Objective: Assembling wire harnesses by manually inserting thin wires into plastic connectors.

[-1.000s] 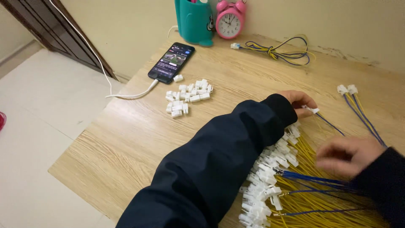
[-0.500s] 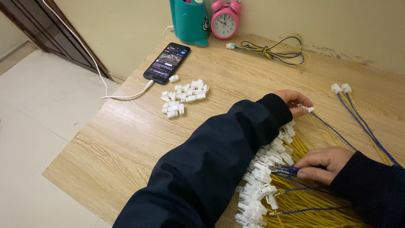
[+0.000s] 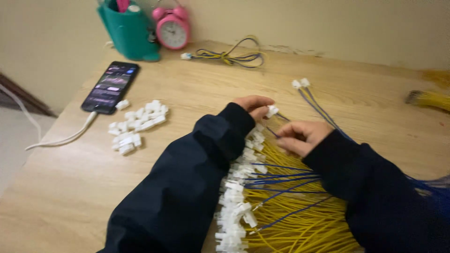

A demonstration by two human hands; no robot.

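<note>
My left hand [image 3: 254, 105] pinches a small white plastic connector [image 3: 271, 111] above the wooden table [image 3: 197, 98]. My right hand [image 3: 302, 136] is close beside it and grips the end of a thin blue wire [image 3: 273, 133] that points toward the connector. Below both hands lies a bundle of yellow wires [image 3: 300, 225] with a row of white connectors [image 3: 236, 201] on their ends, and several loose blue wires [image 3: 281, 180] lie across it. Both arms wear dark sleeves.
A pile of loose white connectors [image 3: 136, 126] lies to the left, near a phone [image 3: 110, 87] on a white cable. A teal holder [image 3: 126, 30], a pink alarm clock [image 3: 173, 28] and a coiled wire bundle [image 3: 232, 56] stand at the back. Two blue wires with white connectors [image 3: 301, 84] lie to the right.
My right hand rose from the wire bundle with a blue wire and came up next to my left hand. The camera moved closer and to the right.
</note>
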